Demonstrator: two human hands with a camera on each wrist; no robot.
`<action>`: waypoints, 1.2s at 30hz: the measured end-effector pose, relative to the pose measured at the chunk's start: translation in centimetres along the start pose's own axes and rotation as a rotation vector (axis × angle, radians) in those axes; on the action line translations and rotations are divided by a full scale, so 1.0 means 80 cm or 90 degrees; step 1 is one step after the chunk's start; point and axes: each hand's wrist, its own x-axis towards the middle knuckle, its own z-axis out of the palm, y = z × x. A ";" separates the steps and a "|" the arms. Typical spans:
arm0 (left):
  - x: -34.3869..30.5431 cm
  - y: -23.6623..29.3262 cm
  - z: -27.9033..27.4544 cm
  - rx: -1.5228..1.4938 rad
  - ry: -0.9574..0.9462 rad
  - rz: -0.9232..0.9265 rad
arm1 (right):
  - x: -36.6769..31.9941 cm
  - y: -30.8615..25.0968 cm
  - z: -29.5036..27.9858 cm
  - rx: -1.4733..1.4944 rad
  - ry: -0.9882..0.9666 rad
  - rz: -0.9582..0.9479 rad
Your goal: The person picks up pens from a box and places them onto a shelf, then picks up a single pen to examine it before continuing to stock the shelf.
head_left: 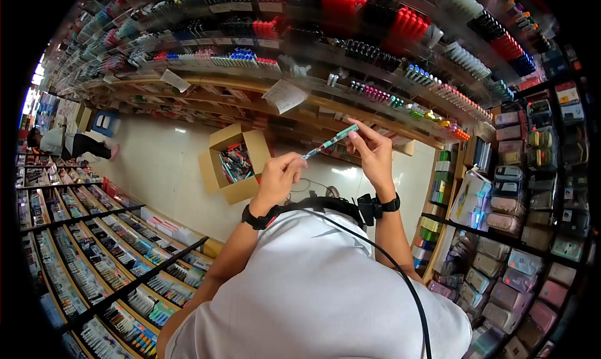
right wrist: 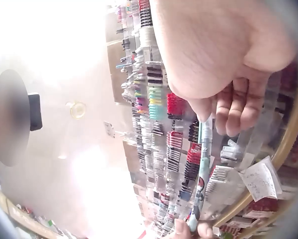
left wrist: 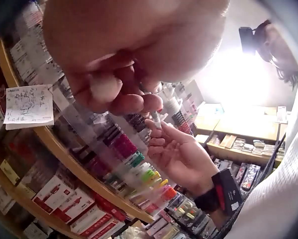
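A slim pen [head_left: 328, 144] with a pale green, patterned barrel is held at a slant in front of the person's chest, one end in each hand. The left hand [head_left: 280, 176] pinches its lower end between thumb and fingers. At the upper end, the right hand [head_left: 375, 153] grips the pen between thumb and index finger, and its other fingers are loosely bent. Along the right wrist view the patterned barrel [right wrist: 202, 172] runs between both hands. Only a short pale tip [left wrist: 156, 119] shows in the left wrist view; the left fingers hide the rest.
On the floor ahead stands an open cardboard box [head_left: 243, 192] holding many loose pens. Tiered pen shelves [head_left: 375, 105] curve across the front, with a handwritten note [head_left: 285, 96] hanging there. Pen racks [head_left: 131, 284] fill the lower left; pencil cases [head_left: 507, 205] hang at right. Another person [head_left: 59, 141] is far left.
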 end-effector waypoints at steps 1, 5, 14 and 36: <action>0.005 -0.001 0.000 -0.001 -0.010 0.007 | -0.002 -0.002 0.000 -0.005 0.014 -0.001; 0.007 -0.001 0.008 -0.021 -0.029 -0.027 | -0.002 0.006 -0.012 -0.024 0.030 -0.014; 0.017 0.003 0.034 0.106 -0.084 0.041 | -0.007 -0.008 -0.028 -0.032 0.057 -0.008; 0.020 0.027 0.085 0.098 -0.178 -0.024 | 0.033 -0.346 -0.282 -0.637 0.493 -0.557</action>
